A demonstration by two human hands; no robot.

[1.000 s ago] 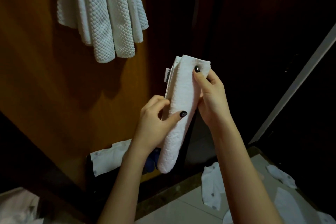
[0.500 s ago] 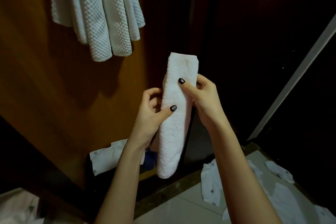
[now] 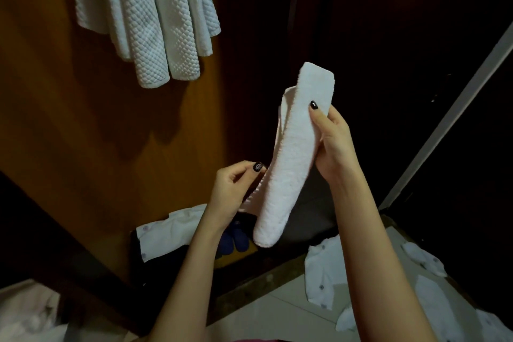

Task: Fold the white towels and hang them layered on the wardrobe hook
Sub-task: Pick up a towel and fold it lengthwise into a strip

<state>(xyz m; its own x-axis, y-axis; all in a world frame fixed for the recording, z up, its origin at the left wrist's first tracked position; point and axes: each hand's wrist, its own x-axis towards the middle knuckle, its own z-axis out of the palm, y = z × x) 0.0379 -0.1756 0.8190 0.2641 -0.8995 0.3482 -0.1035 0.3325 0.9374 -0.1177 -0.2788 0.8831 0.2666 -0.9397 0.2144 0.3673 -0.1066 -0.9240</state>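
A white towel, folded into a long narrow strip, hangs tilted in front of the dark wardrobe opening. My right hand grips its upper part, thumb across the front. My left hand is lower and to the left, fingers curled, pinching the strip's loose left edge. Several white waffle-textured towels hang layered at the top left against the wooden wardrobe panel; the hook holding them is out of view.
White garments with small buttons lie on the tiled floor at the lower right and at the wardrobe base, beside something blue. A pale metal door rail runs diagonally on the right. More pale fabric sits bottom left.
My right hand has lifted the folded towel higher and tilted it to the right. My left hand has slid off its front and down to the left edge.
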